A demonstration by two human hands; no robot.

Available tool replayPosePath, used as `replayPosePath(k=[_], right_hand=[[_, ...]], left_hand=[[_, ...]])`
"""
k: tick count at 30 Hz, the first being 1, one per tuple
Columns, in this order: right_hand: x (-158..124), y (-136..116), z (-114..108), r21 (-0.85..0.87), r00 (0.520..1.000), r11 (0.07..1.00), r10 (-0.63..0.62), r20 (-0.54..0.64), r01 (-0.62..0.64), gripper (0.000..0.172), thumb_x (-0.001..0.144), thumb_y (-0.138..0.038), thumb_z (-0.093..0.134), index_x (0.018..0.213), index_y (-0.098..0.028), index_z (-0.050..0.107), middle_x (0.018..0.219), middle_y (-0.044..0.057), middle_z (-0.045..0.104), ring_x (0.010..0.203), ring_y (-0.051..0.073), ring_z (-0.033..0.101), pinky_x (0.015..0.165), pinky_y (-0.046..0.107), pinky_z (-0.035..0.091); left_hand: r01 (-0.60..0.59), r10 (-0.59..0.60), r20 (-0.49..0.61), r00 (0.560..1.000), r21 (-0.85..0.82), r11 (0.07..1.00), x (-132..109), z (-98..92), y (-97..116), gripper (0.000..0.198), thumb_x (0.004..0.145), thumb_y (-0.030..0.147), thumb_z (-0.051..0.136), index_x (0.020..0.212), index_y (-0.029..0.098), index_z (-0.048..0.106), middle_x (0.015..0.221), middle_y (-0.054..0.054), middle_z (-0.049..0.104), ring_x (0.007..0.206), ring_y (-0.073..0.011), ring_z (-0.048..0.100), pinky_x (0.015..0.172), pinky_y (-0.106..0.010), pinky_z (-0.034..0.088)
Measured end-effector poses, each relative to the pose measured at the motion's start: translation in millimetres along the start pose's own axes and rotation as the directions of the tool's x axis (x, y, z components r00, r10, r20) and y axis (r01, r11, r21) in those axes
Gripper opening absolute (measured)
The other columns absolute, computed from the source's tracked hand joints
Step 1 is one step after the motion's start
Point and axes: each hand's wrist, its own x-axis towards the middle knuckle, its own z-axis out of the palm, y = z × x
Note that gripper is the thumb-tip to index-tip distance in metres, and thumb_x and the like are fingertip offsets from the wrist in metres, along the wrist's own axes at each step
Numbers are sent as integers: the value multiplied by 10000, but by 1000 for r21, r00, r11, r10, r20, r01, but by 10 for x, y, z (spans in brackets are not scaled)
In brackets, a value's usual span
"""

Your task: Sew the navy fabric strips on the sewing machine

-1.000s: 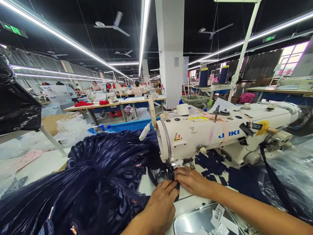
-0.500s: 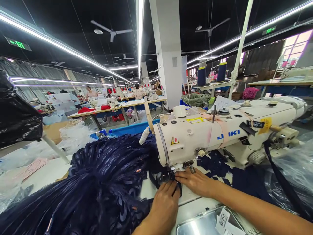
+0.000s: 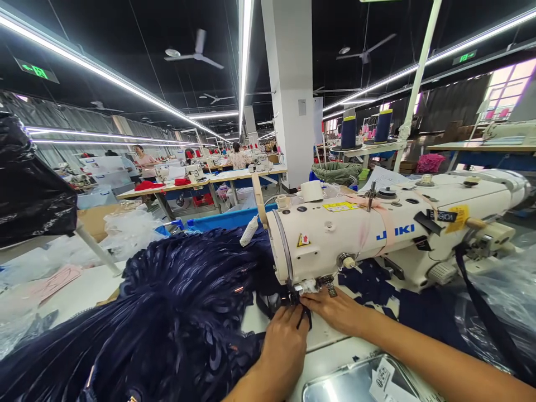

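Below the head of a white sewing machine (image 3: 335, 240), both hands are at the needle area. My left hand (image 3: 285, 340) has its fingers closed on a dark strip (image 3: 307, 321), probably navy tape or fabric, part of which shows beside the fingers. My right hand (image 3: 330, 309) comes in from the right, fingers together and tips on the same strip beside the presser foot (image 3: 295, 295). The strip's far end and the fingertips are partly hidden. Left of the hands lies a large heap of navy zippers (image 3: 180, 296), with strands running toward me.
Navy fabric pieces (image 3: 368, 282) lie behind my right forearm. A clear-lidded box (image 3: 335, 385) with white labels (image 3: 383, 374) is at the front edge. A black plastic bag (image 3: 33, 184) hangs at left. Thread cones (image 3: 348, 133) stand behind the machine. People work at far tables.
My left hand has slid slightly forward, closer to the presser foot. My right hand stays almost in place. The whole view has shifted a little as my head moved.
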Motion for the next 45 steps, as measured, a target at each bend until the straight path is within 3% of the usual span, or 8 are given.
replayPosePath(k=[9, 17, 21, 25, 29, 32, 39, 45], right_hand=[[49, -19, -41, -10, 998, 999, 49, 29, -49, 380, 786, -9, 371, 1081, -137, 572, 1032, 122, 613, 934, 223, 555, 817, 356, 433], [35, -6, 21, -4, 993, 993, 122, 4, -122, 371, 810, -47, 406, 1136, -160, 542, 1032, 119, 600, 950, 217, 532, 829, 345, 409], [36, -31, -39, 66, 986, 984, 163, 27, -165, 260, 829, -115, 429, 1017, -146, 607, 889, 104, 622, 810, 204, 556, 739, 321, 430], [32, -90, -40, 140, 990, 980, 144, -8, -141, 190, 817, -156, 485, 948, -154, 623, 921, 84, 606, 805, 195, 549, 736, 309, 424], [33, -120, -2, 190, 987, 969, 162, -20, -155, 199, 816, -144, 484, 968, -170, 611, 955, 66, 593, 797, 182, 543, 712, 293, 427], [37, -96, 7, 246, 984, 957, 173, -45, -157, 209, 807, -128, 487, 957, -175, 624, 963, 66, 603, 835, 187, 549, 747, 293, 424], [15, -14, 50, 435, 980, 891, 181, -88, -126, 236, 803, -106, 488, 939, -197, 659, 933, 52, 637, 840, 171, 577, 775, 276, 428], [-7, -6, 51, 428, 982, 898, 163, -97, -107, 241, 804, -101, 485, 933, -199, 663, 943, 56, 636, 830, 158, 583, 769, 264, 435]], left_hand=[[40, -40, 0, 999, 14, 999, 88, -20, -5, 327, 742, 37, 423, 1022, 100, 579, 1098, -117, 605, 974, -236, 553, 875, -410, 411], [28, -29, -78, 997, -17, 999, 15, -18, 0, 347, 762, 47, 416, 1065, 137, 559, 1051, -101, 628, 971, -238, 549, 911, -449, 350], [-12, 11, -7, 1000, -159, 987, -48, -111, -141, 424, 711, -9, 408, 1046, 199, 564, 1023, -46, 646, 1000, -234, 532, 903, -460, 330], [81, -69, 56, 996, -245, 966, 11, -272, -271, 432, 667, -64, 362, 906, 196, 610, 871, -30, 663, 917, -202, 557, 876, -430, 337], [121, -112, 51, 992, -237, 964, 95, -345, -256, 290, 686, 33, 437, 877, 158, 617, 830, -55, 628, 854, -215, 554, 861, -433, 348], [117, -115, 24, 993, -207, 971, 112, -309, -229, 248, 743, 148, 500, 973, 139, 594, 885, -77, 618, 875, -238, 535, 854, -447, 352], [71, -64, 64, 996, -111, 991, 70, -216, -269, 316, 729, 22, 465, 949, 183, 625, 857, -50, 580, 860, -212, 491, 832, -400, 357], [60, -51, 94, 994, -102, 993, 59, -219, -268, 329, 763, 38, 475, 1010, 207, 611, 880, -50, 550, 869, -207, 466, 808, -387, 360]])
